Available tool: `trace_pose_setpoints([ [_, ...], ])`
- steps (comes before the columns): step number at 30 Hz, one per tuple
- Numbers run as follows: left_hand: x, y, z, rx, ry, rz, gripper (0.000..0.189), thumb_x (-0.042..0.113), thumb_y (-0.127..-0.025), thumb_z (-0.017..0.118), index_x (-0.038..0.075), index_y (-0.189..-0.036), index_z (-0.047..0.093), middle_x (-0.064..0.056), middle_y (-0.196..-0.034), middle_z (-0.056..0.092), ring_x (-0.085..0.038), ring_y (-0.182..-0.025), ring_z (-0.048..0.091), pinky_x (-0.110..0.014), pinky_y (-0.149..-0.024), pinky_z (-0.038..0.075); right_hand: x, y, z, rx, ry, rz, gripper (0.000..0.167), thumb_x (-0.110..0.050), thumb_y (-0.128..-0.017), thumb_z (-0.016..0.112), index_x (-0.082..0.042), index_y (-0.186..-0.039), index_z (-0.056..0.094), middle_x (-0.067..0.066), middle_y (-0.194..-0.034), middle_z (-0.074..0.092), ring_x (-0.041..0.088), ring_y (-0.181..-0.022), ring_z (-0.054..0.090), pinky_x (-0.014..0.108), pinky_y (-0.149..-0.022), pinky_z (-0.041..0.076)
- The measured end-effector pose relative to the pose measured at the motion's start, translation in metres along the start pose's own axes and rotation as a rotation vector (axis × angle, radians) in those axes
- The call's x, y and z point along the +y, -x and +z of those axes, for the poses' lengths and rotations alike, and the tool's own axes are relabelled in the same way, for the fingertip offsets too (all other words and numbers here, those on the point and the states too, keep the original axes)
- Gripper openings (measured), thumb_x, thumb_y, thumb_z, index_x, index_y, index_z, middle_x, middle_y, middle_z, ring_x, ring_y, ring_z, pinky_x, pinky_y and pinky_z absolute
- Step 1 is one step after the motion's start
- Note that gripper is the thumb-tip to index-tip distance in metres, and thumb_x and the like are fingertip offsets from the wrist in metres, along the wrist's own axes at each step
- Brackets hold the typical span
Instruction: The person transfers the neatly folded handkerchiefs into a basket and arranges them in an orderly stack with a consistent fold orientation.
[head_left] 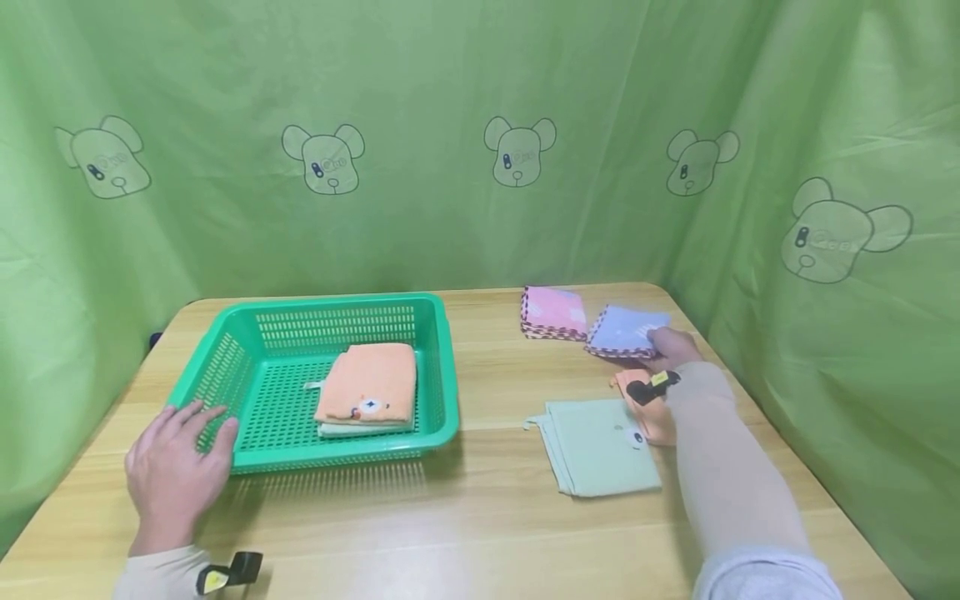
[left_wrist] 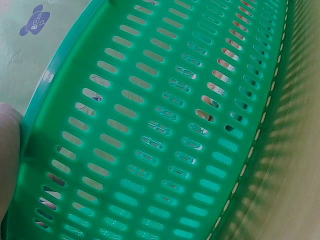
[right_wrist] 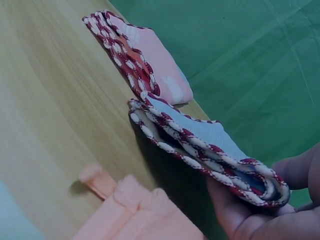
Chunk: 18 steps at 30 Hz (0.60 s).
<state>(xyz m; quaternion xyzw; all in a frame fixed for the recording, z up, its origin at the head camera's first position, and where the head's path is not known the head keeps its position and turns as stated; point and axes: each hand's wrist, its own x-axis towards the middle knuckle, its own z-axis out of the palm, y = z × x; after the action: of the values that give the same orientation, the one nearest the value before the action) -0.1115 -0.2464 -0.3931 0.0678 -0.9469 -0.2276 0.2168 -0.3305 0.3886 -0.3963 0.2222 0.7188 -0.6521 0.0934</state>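
Observation:
My right hand (head_left: 672, 348) pinches a folded blue handkerchief (head_left: 624, 331) with a red-and-white braided edge, thumb on top and fingers beneath. In the right wrist view the held side of this handkerchief (right_wrist: 205, 145) is raised over the table. A matching pink handkerchief (head_left: 553, 312) lies beside it. Below my right wrist are a folded orange cloth (head_left: 654, 421), partly hidden by the arm, and a folded light green cloth (head_left: 600, 448). My left hand (head_left: 178, 467) rests at the near left corner of the green basket (head_left: 444, 375), its fingers loosely spread over the rim.
Inside the basket, on its right side, an orange cloth (head_left: 375, 379) with a bear face lies on a pale green cloth (head_left: 360, 430). Behind the wooden table (head_left: 360, 533) hangs a green curtain (head_left: 420, 217) with bear-head prints, which also runs along both sides.

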Motion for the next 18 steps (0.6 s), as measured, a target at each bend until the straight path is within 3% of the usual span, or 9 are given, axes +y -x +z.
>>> trace_pose_setpoints([
  [8, -0.001, 0.0, 0.0, -0.002, 0.001, -0.005, 0.047, 0.041, -0.1, 0.044, 0.003, -0.122, 0.06, -0.028, -0.138, 0.047, -0.048, -0.132, 0.031, -0.069, -0.102, 0.019, -0.011, 0.007, 0.006, -0.045, -0.234, 0.064, 0.058, -0.006, -0.1, 0.036, 0.0, -0.153, 0.011, 0.013, -0.112, 0.047, 0.016, -0.089, 0.056, 0.022, -0.091, 0.05],
  [18, -0.001, -0.001, 0.001, 0.002, 0.006, -0.004, 0.046, 0.04, -0.1, 0.044, 0.002, -0.122, 0.06, -0.028, -0.137, 0.048, -0.048, -0.132, 0.031, -0.069, -0.102, 0.019, -0.014, 0.009, 0.006, -0.072, -0.311, 0.068, 0.059, -0.009, -0.102, 0.036, -0.002, -0.153, 0.008, 0.01, -0.108, 0.049, 0.015, -0.088, 0.058, 0.021, -0.091, 0.049],
])
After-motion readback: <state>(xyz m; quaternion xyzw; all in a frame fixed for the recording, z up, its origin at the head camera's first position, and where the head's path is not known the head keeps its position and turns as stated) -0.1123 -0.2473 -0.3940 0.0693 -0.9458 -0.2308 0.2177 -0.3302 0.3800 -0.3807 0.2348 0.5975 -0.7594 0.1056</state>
